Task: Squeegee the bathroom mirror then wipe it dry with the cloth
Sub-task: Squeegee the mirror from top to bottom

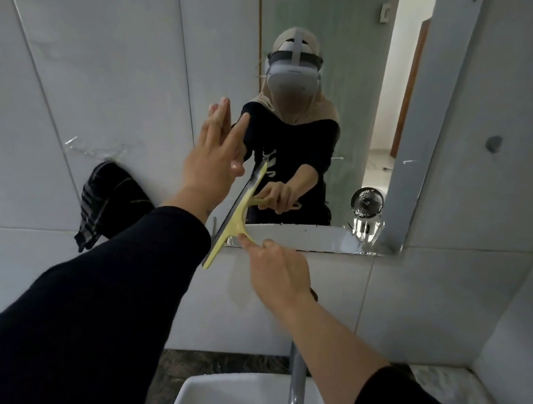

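We count 1 cloth [110, 201], dark w/ pale stripes, hanging on the tiled wall [76, 72] at far left, well apart from the glass. Next, our left hand [212, 161]: flat, fingers straight and spread, holding nothing, palm up by the mirror's left edge. Then 1 squeegee [236, 218], yellow, blade tilted along the bottom-left of the mirror [345, 128], lower end past the frame. Our right hand [280, 267] pinches its handle, fingers closed round it. Mirror shows the person's reflection w/ headset, pale print on the dark top, too blurred to read, plus 1 small fan. Below: 1 white sink [225, 401], 1 metal tap [295, 394] rising in front of the right forearm.
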`<action>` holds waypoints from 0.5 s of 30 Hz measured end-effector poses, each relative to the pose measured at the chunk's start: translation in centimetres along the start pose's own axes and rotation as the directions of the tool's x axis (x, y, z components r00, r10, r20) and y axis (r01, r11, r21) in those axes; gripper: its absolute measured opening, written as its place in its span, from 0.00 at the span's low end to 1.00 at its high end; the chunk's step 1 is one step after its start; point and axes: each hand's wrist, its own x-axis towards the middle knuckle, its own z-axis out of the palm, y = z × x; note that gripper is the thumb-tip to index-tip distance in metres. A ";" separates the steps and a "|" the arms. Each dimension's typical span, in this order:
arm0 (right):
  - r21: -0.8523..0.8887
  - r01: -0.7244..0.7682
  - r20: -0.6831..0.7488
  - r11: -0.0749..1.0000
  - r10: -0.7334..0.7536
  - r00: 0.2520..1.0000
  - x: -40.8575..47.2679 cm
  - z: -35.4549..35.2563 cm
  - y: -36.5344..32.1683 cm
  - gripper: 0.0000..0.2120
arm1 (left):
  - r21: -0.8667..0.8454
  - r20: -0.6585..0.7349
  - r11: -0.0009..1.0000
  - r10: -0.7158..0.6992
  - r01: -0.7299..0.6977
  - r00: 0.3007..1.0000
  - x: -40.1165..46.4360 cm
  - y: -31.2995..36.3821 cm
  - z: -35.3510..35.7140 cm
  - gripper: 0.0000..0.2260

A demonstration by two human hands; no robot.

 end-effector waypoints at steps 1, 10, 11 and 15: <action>-0.003 0.018 0.026 1.000 -0.018 1.000 0.2 0.1 -0.2 0.29 | -0.006 0.000 1.000 -0.008 0.008 1.000 0.0 0.0 0.1 0.40; -0.114 0.089 0.095 0.989 -0.079 0.992 1.2 -0.7 2.3 0.30 | -0.014 -0.018 1.000 -0.023 0.023 1.000 0.1 0.3 0.2 0.41; -0.133 0.091 0.080 0.987 -0.081 0.994 1.1 -0.9 2.7 0.30 | -0.009 -0.010 1.000 -0.026 0.026 1.000 0.0 0.3 0.1 0.41; -0.188 0.054 0.019 0.981 -0.051 0.999 0.6 -1.9 4.3 0.29 | -0.012 0.003 0.999 -0.038 0.038 0.999 0.0 0.4 0.0 0.42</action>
